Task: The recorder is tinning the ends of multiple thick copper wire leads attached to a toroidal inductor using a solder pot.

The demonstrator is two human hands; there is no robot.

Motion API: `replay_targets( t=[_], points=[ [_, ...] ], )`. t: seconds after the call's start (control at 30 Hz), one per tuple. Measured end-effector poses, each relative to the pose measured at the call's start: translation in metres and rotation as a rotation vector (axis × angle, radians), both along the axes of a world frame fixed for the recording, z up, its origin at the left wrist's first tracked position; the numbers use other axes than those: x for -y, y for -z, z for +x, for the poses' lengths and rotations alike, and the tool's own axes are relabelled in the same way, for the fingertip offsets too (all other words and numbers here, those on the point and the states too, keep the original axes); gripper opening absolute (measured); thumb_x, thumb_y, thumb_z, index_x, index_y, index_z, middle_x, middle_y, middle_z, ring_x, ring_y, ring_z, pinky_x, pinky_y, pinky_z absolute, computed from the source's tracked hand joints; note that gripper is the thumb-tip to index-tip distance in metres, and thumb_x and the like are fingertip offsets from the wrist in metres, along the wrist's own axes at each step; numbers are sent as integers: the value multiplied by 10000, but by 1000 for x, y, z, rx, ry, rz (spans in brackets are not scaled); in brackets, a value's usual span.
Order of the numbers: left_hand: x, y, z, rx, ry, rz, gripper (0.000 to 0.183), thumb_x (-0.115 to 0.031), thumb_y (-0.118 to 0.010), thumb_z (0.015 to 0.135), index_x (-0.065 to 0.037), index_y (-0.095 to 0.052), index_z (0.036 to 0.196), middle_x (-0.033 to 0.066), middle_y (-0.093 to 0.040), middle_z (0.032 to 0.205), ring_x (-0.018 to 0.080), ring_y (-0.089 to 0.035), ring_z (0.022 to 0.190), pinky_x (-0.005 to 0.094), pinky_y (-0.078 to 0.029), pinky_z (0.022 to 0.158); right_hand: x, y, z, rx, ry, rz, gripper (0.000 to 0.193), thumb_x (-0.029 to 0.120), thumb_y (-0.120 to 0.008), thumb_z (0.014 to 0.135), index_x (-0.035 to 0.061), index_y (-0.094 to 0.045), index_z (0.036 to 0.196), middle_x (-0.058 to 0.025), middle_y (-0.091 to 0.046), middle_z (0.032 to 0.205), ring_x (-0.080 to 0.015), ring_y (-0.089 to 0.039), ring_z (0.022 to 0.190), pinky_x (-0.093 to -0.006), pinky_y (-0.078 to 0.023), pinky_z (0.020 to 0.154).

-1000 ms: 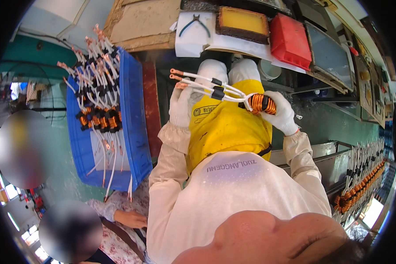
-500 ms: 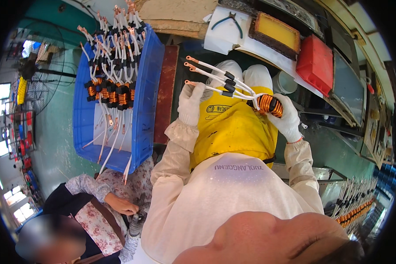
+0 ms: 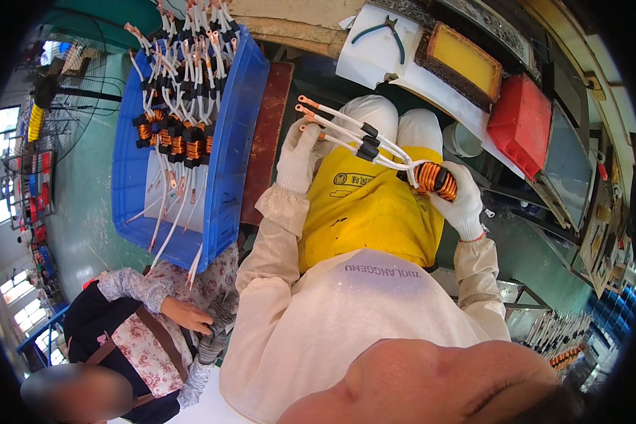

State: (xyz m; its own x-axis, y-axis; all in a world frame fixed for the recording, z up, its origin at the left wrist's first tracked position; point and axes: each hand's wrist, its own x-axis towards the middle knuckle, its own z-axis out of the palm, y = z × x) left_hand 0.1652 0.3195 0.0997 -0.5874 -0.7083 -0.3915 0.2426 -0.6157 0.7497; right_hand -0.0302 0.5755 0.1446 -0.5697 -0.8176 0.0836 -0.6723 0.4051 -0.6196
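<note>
My right hand (image 3: 458,201), in a white glove, grips a copper-wound coil (image 3: 434,178) over my yellow apron (image 3: 367,212). Three white-sleeved leads (image 3: 346,131) with bare copper tips and black bands run from the coil up and to the left. My left hand (image 3: 298,157), also gloved, is closed around the leads near their copper ends. My knees in white trousers show just beyond the coil.
A blue crate (image 3: 230,152) at my left holds several similar coils (image 3: 173,141) with long white leads. Ahead lie pliers (image 3: 381,32) on white paper, a yellow tray (image 3: 466,60) and a red box (image 3: 521,124). A seated person in a floral sleeve (image 3: 155,318) is at lower left.
The view has swung left and downward, so the blue crate and the seated person show more fully. My hands keep the same hold on coil and leads.
</note>
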Motion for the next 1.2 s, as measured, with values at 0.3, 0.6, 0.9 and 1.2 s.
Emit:
replay_targets(
  t=[0.3, 0.6, 0.9, 1.2],
  points=[
    [16, 3, -28, 81, 60, -120, 273, -196, -607, 963, -56, -592, 1197, 51, -638, 974, 147, -616, 900, 325, -513, 816, -13, 14, -6, 37, 19, -83, 528, 57, -809, 645, 51, -605, 1132, -148, -625, 1032, -328, -652, 925, -367, -539, 814],
    [25, 45, -34, 103, 92, 94, 282, -192, -616, 960, -4, -599, 1170, 78, -623, 1022, 171, -605, 919, 317, -530, 825, -24, 27, -8, -1, -31, -146, 553, 53, -821, 618, 53, -608, 1129, -158, -636, 1022, -336, -657, 906, -366, -542, 806],
    [53, -26, -6, 368, 24, -615, 314, -200, -550, 999, 9, -579, 1231, 83, -648, 1059, 148, -607, 999, 273, -491, 907, -16, 20, -8, -6, -7, -99, 563, 63, -818, 623, 55, -602, 1143, -157, -630, 1008, -343, -650, 892, -376, -539, 789],
    [58, -35, 14, 450, 300, -715, 459, -69, -639, 900, 18, -499, 1328, 141, -626, 1198, 208, -608, 1090, 312, -473, 979, -9, 13, -4, -53, -36, -69, 575, 53, -815, 606, 55, -607, 1142, -168, -633, 1015, -355, -648, 900, -393, -536, 786]
  ],
)
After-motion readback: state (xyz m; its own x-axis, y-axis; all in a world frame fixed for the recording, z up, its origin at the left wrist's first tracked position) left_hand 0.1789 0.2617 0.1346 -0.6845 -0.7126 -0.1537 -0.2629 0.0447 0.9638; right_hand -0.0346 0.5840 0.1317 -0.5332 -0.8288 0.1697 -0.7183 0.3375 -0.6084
